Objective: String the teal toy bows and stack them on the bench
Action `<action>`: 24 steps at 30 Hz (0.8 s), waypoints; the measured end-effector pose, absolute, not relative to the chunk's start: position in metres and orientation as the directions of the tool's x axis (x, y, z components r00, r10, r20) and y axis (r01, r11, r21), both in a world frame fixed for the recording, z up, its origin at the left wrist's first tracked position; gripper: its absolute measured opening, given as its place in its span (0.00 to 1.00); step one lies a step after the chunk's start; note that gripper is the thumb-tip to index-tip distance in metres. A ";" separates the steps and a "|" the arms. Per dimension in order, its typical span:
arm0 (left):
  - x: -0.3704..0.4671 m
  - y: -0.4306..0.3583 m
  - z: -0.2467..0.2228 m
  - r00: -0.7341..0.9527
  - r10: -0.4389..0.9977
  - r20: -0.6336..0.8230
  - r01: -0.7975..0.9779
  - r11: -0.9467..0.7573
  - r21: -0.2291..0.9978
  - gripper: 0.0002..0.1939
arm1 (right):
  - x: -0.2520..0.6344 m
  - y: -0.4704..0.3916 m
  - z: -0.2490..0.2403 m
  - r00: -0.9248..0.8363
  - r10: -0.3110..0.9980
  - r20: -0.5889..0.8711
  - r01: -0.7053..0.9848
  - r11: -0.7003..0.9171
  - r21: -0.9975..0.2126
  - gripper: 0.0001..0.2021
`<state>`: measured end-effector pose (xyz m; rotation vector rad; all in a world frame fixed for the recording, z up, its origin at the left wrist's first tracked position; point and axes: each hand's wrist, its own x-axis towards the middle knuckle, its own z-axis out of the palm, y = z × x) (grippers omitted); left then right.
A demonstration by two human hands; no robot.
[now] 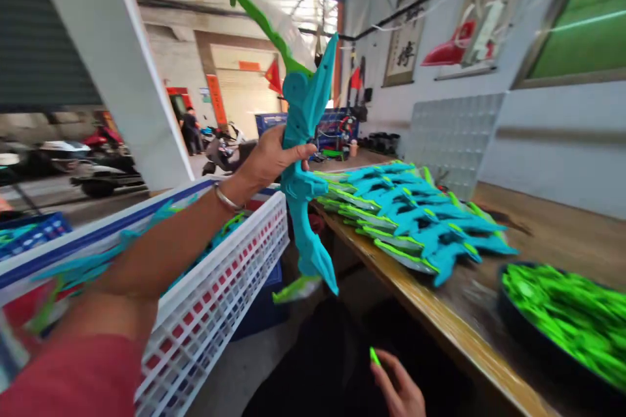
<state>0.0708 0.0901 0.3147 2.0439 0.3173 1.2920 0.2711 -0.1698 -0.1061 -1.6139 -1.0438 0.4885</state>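
Raised in the middle of the view, my left hand point(276, 153) is wrapped round the middle of a long turquoise plastic piece point(299, 120) with green-edged clear blades at its top and bottom. The piece stands nearly upright, between a white basket and the table. Low in the view, my right hand point(398, 384) pinches a small bright green part point(374, 356) between thumb and finger, over my dark-clothed lap. On the table to the right, similar turquoise and green pieces point(411, 202) lie stacked in overlapping rows.
A dark bowl point(518, 319) full of green parts stands on the wooden table point(469, 332) at the right. The white mesh basket point(220, 300) with turquoise pieces is at the left. A blue crate point(44, 241) sits farther left. A person point(192, 130) stands in the background near scooters.
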 end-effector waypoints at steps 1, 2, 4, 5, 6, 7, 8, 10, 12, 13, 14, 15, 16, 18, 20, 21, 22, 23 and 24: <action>0.088 0.082 0.296 0.502 0.548 0.669 -0.192 -0.684 0.704 0.21 | 0.269 -0.174 -0.087 0.551 0.796 0.252 0.360 0.045 -0.932 0.25; 0.104 0.075 0.275 0.504 0.570 0.648 -0.230 -0.635 0.738 0.21 | 0.267 -0.179 -0.068 0.586 0.748 0.311 0.359 0.105 -0.927 0.23; 0.132 0.065 0.230 0.449 0.653 0.609 -0.298 -0.533 0.792 0.20 | 0.263 -0.192 -0.033 0.691 0.589 0.420 0.391 0.185 -0.902 0.18; 0.142 0.063 0.208 0.409 0.707 0.577 -0.324 -0.479 0.816 0.19 | 0.262 -0.199 -0.021 0.735 0.536 0.415 0.375 0.189 -0.908 0.17; 0.151 0.062 0.186 0.372 0.760 0.533 -0.345 -0.420 0.840 0.20 | 0.262 -0.207 -0.011 0.776 0.498 0.387 0.342 0.184 -0.922 0.16; 0.157 0.062 0.166 0.348 0.805 0.481 -0.356 -0.362 0.862 0.20 | 0.262 -0.216 -0.005 0.808 0.482 0.338 0.291 0.172 -0.941 0.17; 0.163 0.063 0.147 0.338 0.838 0.428 -0.357 -0.306 0.882 0.20 | 0.263 -0.224 -0.002 0.831 0.481 0.279 0.230 0.158 -0.960 0.18; 0.170 0.064 0.113 0.335 0.883 0.330 -0.344 -0.211 0.915 0.21 | 0.264 -0.238 -0.001 0.855 0.486 0.181 0.128 0.141 -0.982 0.20; 0.173 0.058 0.082 0.347 0.906 0.241 -0.320 -0.127 0.939 0.21 | 0.264 -0.245 -0.002 0.857 0.499 0.125 0.067 0.133 -0.989 0.21; 0.173 0.053 0.067 0.355 0.915 0.194 -0.305 -0.083 0.949 0.21 | 0.263 -0.246 -0.004 0.852 0.512 0.107 0.047 0.128 -0.991 0.21; 0.172 0.045 0.053 0.364 0.920 0.144 -0.288 -0.036 0.957 0.22 | 0.261 -0.244 -0.005 0.845 0.526 0.094 0.034 0.122 -0.992 0.20; 0.171 0.036 0.040 0.376 0.922 0.094 -0.269 0.011 0.963 0.22 | 0.259 -0.240 -0.007 0.834 0.545 0.087 0.028 0.116 -0.993 0.20; 0.168 0.026 0.027 0.391 0.919 0.045 -0.248 0.058 0.967 0.22 | 0.256 -0.236 -0.009 0.822 0.564 0.083 0.026 0.108 -0.994 0.19; 0.162 0.005 0.005 0.424 0.904 -0.049 -0.205 0.149 0.967 0.23 | 0.248 -0.224 -0.015 0.795 0.600 0.088 0.048 0.084 -0.995 0.18; 0.155 -0.015 -0.013 0.461 0.878 -0.132 -0.165 0.231 0.959 0.23 | 0.239 -0.214 -0.024 0.765 0.634 0.112 0.111 0.041 -0.993 0.16; 0.150 -0.023 -0.021 0.477 0.863 -0.169 -0.146 0.267 0.952 0.23 | 0.235 -0.209 -0.030 0.751 0.648 0.129 0.155 0.017 -0.988 0.15; 0.146 -0.030 -0.028 0.490 0.848 -0.203 -0.130 0.301 0.945 0.23 | 0.231 -0.206 -0.037 0.738 0.659 0.146 0.200 -0.008 -0.980 0.14; 0.142 -0.036 -0.034 0.501 0.833 -0.234 -0.115 0.332 0.936 0.23 | 0.227 -0.204 -0.044 0.727 0.668 0.160 0.243 -0.032 -0.970 0.13; 0.138 -0.040 -0.040 0.507 0.820 -0.265 -0.102 0.362 0.927 0.24 | 0.224 -0.203 -0.052 0.719 0.674 0.170 0.278 -0.055 -0.959 0.12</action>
